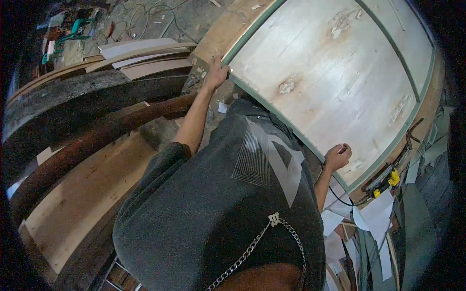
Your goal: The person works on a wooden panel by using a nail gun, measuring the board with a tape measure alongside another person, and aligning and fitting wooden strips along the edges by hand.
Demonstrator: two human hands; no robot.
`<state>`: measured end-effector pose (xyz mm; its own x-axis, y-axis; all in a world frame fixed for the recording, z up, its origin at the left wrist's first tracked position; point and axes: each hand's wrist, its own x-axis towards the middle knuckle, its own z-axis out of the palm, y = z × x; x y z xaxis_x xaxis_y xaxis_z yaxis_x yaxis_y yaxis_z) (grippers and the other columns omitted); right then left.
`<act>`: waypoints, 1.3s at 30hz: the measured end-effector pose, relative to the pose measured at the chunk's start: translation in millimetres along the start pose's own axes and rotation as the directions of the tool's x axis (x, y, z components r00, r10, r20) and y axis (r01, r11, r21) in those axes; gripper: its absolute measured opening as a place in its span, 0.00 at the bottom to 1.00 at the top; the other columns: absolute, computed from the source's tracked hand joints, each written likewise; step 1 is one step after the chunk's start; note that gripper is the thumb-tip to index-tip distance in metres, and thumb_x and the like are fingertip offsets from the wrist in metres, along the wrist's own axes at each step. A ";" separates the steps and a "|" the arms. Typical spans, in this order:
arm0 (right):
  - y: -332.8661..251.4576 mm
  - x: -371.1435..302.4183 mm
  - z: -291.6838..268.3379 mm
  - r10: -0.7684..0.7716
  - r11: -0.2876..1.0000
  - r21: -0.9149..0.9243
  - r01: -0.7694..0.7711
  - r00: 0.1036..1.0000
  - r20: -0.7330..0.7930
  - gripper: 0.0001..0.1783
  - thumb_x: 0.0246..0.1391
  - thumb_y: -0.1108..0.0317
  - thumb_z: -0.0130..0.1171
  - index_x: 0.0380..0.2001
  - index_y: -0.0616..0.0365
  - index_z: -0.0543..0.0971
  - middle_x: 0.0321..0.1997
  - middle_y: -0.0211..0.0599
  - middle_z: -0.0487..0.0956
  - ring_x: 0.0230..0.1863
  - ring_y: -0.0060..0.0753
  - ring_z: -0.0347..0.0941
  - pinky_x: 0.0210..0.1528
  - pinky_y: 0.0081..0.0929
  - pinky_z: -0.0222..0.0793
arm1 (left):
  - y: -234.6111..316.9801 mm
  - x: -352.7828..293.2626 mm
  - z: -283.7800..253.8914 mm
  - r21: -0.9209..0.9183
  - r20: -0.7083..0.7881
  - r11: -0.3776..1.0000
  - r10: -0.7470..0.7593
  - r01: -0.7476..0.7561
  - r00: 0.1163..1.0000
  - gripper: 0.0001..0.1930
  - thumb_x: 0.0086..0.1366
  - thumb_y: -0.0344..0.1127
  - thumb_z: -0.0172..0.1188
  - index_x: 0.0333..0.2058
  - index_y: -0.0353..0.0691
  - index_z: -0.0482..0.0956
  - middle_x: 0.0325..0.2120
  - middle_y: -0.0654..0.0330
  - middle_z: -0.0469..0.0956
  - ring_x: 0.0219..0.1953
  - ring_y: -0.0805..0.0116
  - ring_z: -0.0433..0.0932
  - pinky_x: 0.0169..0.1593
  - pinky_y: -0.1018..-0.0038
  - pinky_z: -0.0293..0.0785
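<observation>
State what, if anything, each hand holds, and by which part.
The left hand seems to hold the green-edged board by its near left corner. What the curled right hand holds, if anything, cannot be told.

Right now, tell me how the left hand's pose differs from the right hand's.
The left hand is at the left corner of the green-edged pale panel; the right hand is near its lower right corner. The left hand lies mostly outside the panel's outline, while the right hand shows partly against the pale face, fingers curled. Both are bare.
</observation>
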<state>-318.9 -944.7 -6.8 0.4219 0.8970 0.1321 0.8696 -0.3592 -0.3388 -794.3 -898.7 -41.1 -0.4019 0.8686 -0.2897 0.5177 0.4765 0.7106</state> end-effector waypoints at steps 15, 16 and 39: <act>5.7 1.6 7.0 0.015 1.000 -0.010 -0.015 1.000 0.012 0.13 0.49 0.64 0.47 0.34 0.63 0.71 0.33 0.44 0.71 0.31 0.40 0.70 0.35 0.35 0.65 | -6.5 0.1 1.2 0.070 0.034 0.991 0.108 -0.110 0.994 0.33 0.46 0.41 0.55 0.51 0.36 0.58 0.46 0.38 0.58 0.50 0.42 0.59 0.52 0.59 0.59; 1.5 2.6 5.4 0.016 1.000 -0.008 -0.016 1.000 0.017 0.13 0.49 0.64 0.47 0.34 0.63 0.71 0.33 0.44 0.71 0.31 0.40 0.70 0.35 0.35 0.65 | -10.4 -0.3 0.9 0.043 0.030 0.989 0.140 -0.141 0.990 0.32 0.46 0.41 0.54 0.51 0.36 0.58 0.46 0.39 0.58 0.50 0.43 0.58 0.53 0.60 0.58; 17.1 2.9 11.5 -0.033 0.999 0.010 0.033 0.999 0.006 0.14 0.49 0.65 0.47 0.35 0.64 0.70 0.34 0.44 0.69 0.28 0.38 0.67 0.32 0.31 0.65 | -12.0 3.9 -4.4 0.022 0.103 0.998 0.050 -0.053 0.993 0.33 0.47 0.37 0.53 0.52 0.31 0.56 0.47 0.38 0.54 0.53 0.43 0.54 0.57 0.61 0.51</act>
<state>-305.8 -945.3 -22.9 0.3913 0.9099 0.1381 0.8804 -0.3264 -0.3440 -805.4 -901.6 -48.0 -0.2958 0.9007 -0.3182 0.5548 0.4331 0.7104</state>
